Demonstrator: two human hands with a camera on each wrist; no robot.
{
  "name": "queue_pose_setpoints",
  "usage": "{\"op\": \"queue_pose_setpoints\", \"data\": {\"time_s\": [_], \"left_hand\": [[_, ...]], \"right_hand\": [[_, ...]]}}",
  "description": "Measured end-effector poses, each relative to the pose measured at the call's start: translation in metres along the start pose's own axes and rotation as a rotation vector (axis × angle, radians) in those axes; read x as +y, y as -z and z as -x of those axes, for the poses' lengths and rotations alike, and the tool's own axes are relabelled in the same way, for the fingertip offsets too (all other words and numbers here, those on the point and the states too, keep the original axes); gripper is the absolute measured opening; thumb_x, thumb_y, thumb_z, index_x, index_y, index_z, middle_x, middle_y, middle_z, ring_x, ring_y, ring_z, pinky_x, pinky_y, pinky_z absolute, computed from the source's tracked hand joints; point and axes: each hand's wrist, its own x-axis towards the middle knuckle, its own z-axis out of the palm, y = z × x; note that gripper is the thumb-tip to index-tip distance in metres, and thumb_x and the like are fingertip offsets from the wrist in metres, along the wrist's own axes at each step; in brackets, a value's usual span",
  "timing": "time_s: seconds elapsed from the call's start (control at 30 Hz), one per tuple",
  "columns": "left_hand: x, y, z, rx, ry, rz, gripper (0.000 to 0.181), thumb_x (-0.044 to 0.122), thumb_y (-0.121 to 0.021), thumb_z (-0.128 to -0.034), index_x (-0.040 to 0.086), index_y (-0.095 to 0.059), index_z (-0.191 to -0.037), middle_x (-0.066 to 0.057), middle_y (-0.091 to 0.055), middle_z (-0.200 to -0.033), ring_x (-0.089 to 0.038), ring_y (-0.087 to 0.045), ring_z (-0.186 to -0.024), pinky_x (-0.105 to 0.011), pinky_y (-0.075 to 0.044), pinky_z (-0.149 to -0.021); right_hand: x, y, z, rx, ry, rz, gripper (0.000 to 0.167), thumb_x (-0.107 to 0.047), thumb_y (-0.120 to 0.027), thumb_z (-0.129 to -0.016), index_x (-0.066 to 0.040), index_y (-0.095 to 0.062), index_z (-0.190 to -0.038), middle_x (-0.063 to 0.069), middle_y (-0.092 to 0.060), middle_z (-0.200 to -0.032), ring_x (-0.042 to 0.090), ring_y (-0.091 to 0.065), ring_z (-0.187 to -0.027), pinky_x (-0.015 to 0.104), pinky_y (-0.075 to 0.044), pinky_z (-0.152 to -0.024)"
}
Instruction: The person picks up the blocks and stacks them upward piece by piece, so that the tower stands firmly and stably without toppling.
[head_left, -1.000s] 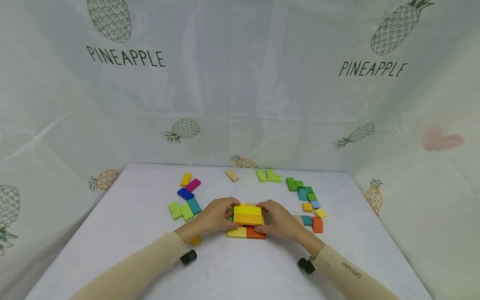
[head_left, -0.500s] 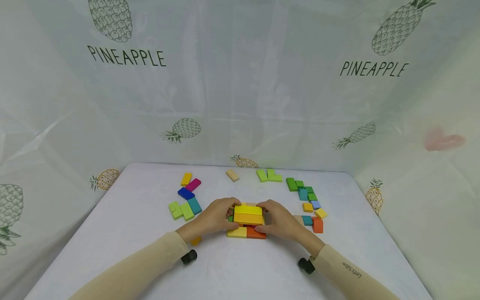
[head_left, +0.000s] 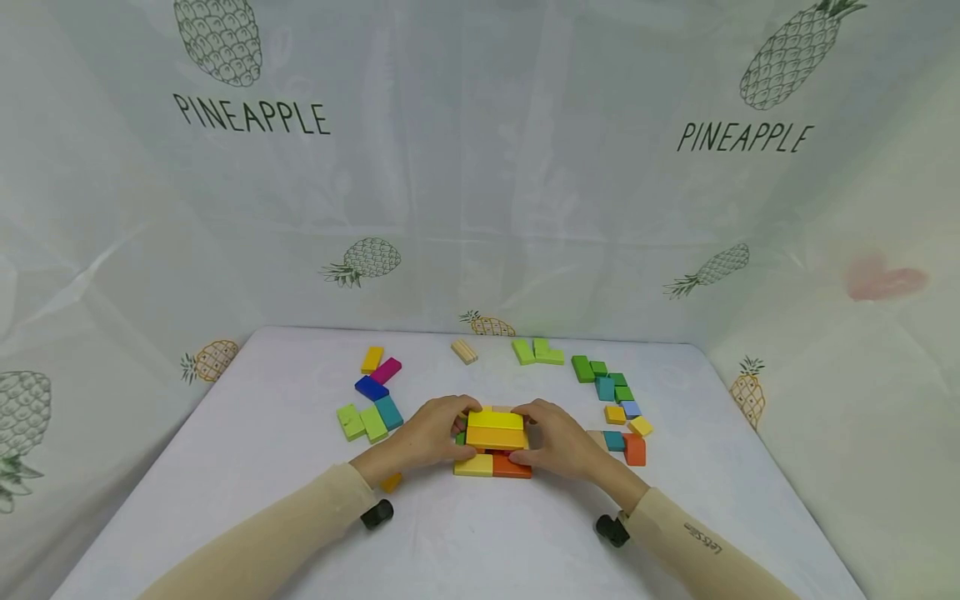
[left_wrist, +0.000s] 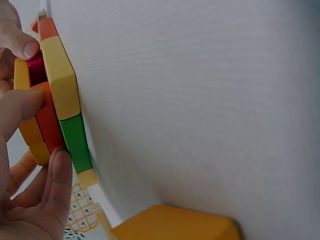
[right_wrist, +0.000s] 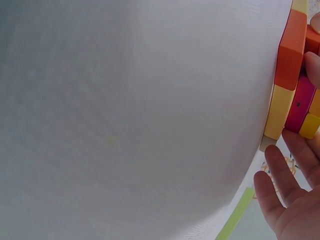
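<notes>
In the head view a layered stack of wooden blocks stands mid-table between both hands. A yellow block (head_left: 495,420) and an orange-yellow block (head_left: 495,438) lie side by side on top. My left hand (head_left: 429,429) grips the left end; the left wrist view shows its thumb and fingers on an orange-red block (left_wrist: 49,120) in the middle layer. My right hand (head_left: 561,439) holds the opposite end, thumb and fingers at a magenta block (right_wrist: 301,102) of that layer. Below are a pale yellow block (head_left: 473,466), a red-orange block (head_left: 512,467) and a green block (left_wrist: 76,142).
Loose blocks ring the stack: lime blocks (head_left: 372,424) and a blue block (head_left: 371,387) left, wooden sticks (head_left: 464,352) behind, dark green blocks (head_left: 582,369) and a red-orange block (head_left: 634,450) right. One orange block (left_wrist: 175,225) lies near the left wrist.
</notes>
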Motion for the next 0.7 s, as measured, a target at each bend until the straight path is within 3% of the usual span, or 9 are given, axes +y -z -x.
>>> {"op": "queue_pose_setpoints", "data": {"time_s": [0.7], "left_hand": [[-0.0018,0.0021,-0.0013,-0.019,-0.007,0.014,0.066,0.036,-0.09,-0.0876,0.019,-0.059,-0.144,0.008,-0.066,-0.119,-0.01,-0.059,-0.1,-0.026,-0.056,-0.094]], "right_hand": [[-0.0002,-0.0002,-0.0005,-0.001,-0.003,0.017,0.067,-0.042,-0.088,-0.088,-0.017,-0.062,-0.144,-0.004,-0.065,-0.13,0.018,-0.06,-0.118,0.047,-0.054,-0.108]]}}
